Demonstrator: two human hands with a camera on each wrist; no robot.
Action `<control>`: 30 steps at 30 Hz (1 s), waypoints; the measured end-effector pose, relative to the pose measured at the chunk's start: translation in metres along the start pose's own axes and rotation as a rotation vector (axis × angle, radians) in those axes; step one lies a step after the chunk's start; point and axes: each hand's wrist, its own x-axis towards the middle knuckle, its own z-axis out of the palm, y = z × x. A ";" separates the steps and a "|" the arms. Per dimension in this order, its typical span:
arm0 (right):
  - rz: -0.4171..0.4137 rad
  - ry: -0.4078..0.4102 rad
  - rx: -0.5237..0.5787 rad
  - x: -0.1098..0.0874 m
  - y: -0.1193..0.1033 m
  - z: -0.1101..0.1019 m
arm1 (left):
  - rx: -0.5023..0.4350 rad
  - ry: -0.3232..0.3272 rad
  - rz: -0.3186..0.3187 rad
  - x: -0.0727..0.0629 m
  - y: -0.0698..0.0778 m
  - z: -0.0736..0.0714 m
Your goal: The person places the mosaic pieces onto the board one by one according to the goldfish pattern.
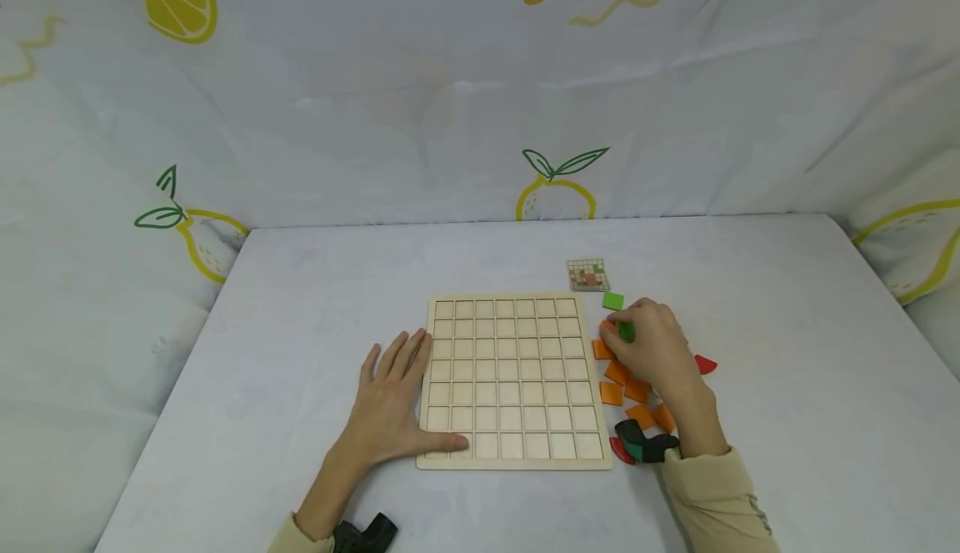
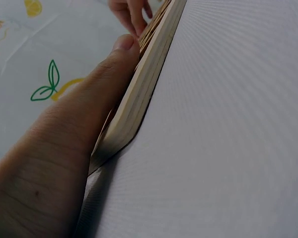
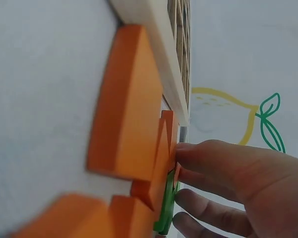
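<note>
A square wooden grid board (image 1: 517,464) lies flat on the table. My left hand (image 1: 390,411) rests at its left side, fingers stretched along the edge and thumb across the lower left cells. The left wrist view shows that thumb (image 2: 107,74) over the board's rim. Right of the board, my right hand (image 1: 652,344) reaches down with bent fingers among orange tiles (image 1: 611,393) and a dark green piece (image 1: 626,332). In the right wrist view its fingertips (image 3: 186,198) are right at orange and green pieces; I cannot tell whether they pinch one.
Behind the board's right corner lie a small pattern card (image 1: 588,275) and a light green tile (image 1: 612,301). One red piece (image 1: 705,364) is right of my right hand, another red piece (image 1: 622,451) near the board's lower right corner. A lemon-print cloth (image 1: 375,119) hangs behind the table.
</note>
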 end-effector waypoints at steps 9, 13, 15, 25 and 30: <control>-0.015 -0.013 0.033 0.000 0.000 -0.001 | 0.013 -0.006 -0.010 0.000 0.001 0.000; -0.003 -0.021 0.056 -0.001 -0.003 -0.003 | 0.011 -0.001 -0.008 -0.001 0.001 0.000; 0.006 -0.023 0.067 -0.002 -0.005 -0.006 | 0.011 0.000 -0.007 -0.001 0.001 0.000; -0.058 0.051 0.160 -0.007 -0.018 -0.013 | 0.011 0.012 0.002 0.000 0.001 0.000; -0.188 0.199 0.193 -0.010 -0.028 -0.015 | 0.021 0.013 -0.005 0.000 0.001 0.001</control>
